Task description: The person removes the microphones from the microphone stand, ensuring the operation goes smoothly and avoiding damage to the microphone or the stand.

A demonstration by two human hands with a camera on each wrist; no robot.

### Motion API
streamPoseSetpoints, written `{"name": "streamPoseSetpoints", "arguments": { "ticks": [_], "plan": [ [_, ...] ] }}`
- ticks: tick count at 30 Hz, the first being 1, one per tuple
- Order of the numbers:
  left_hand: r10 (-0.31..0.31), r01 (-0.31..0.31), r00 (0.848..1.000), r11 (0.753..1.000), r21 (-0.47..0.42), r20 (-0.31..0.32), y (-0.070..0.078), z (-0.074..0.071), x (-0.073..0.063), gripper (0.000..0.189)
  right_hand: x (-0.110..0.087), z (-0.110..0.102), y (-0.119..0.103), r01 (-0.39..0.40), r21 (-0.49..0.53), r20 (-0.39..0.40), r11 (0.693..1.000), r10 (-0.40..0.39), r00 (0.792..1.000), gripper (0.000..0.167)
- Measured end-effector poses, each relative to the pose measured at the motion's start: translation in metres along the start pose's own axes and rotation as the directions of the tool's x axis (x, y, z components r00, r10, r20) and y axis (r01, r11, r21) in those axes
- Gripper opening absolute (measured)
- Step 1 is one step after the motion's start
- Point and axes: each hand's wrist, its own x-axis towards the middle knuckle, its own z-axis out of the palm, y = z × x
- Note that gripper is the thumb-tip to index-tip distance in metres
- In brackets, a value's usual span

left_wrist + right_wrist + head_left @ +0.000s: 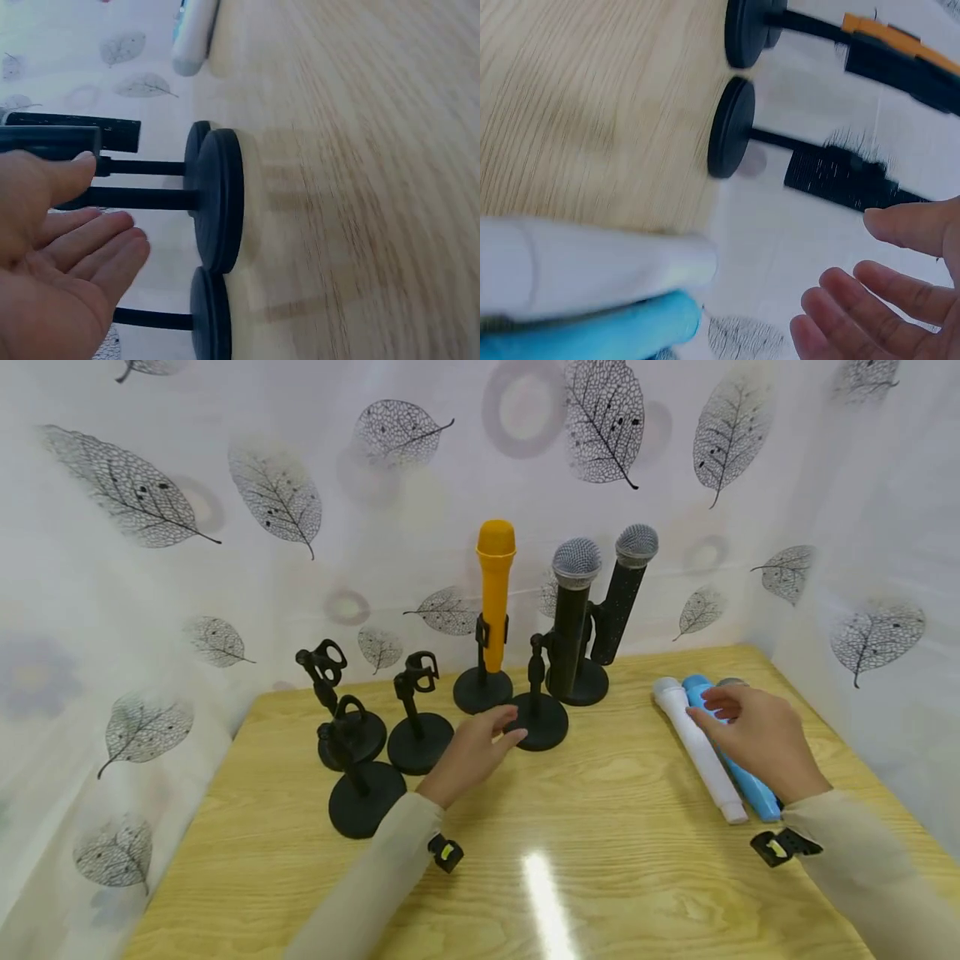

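Note:
My left hand (472, 752) is held in front of a desk microphone stand (542, 727), which carries a black microphone (572, 618) with a silver mesh head. In the left wrist view the fingers of this left hand (71, 262) are loosely extended, with nothing in them. On the right, my right hand (765, 739) hovers over a white microphone (701, 752) and a blue microphone (757, 789) lying side by side. Fingers spread, the right hand (892, 292) holds nothing in the right wrist view. Another microphone's grey head (731, 682) shows behind it, the rest hidden.
A yellow microphone (495, 593) and another black microphone (624, 597) stand in holders at the back. Several stands with bare clips, one with a round base (367, 802), are grouped at left. A leaf-patterned curtain (420, 527) borders the wooden table (615, 877).

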Motion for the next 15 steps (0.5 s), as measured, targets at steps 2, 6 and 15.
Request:
{"name": "streamPoseSetpoints", "arguments": {
  "ticks": [2, 6, 15],
  "plan": [
    [0.005, -0.005, 1.0, 0.999, -0.037, -0.019, -0.003, 0.005, 0.012, 0.056, 0.0, 0.006, -0.01, 0.021, 0.019, 0.019, 1.0, -0.022, 1.0, 0.033],
    [0.041, -0.048, 0.997, 0.99, -0.131, -0.06, -0.011, 0.016, 0.032, 0.057, 0.0, 0.016, -0.028, 0.047, 0.06, 0.059, 0.997, -0.05, 0.997, 0.035],
    [0.145, -0.169, 0.978, 0.972, -0.162, -0.15, -0.026, 0.035, 0.067, 0.027, 0.006, 0.043, -0.057, -0.016, 0.305, 0.112, 0.952, -0.019, 0.994, 0.037]
  ]
}}
